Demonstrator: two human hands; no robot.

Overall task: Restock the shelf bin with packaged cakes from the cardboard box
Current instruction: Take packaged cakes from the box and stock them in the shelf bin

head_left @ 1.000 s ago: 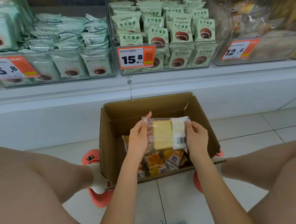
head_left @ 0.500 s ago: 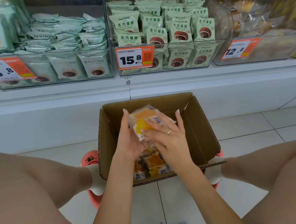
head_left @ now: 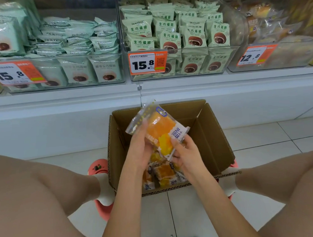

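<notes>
An open cardboard box (head_left: pixel 211 134) stands on the floor between my knees, with several packaged cakes (head_left: pixel 163 173) lying in its bottom. Above the box I hold one packaged cake (head_left: pixel 159 130), orange-yellow in a clear and white wrapper, tilted with its top end up and left. My left hand (head_left: pixel 140 147) grips its left side from below. My right hand (head_left: pixel 185 152) holds its lower right corner. The clear shelf bin with similar yellow cakes (head_left: pixel 273 31) sits at the upper right, behind a 12.8 price tag (head_left: pixel 253 55).
Two clear bins of green packets (head_left: pixel 176 34) (head_left: pixel 75 41) fill the shelf's middle and left, each with a 15.8 tag. A white shelf base (head_left: pixel 63 121) runs behind the box. My bare knees flank the box; red shoes rest on the tiled floor (head_left: pixel 259 141).
One second ago both hands held a pale cake package flat over the box. Now an orange-yellow package is raised higher and turned, label up, with my right hand shifted to its lower corner.
</notes>
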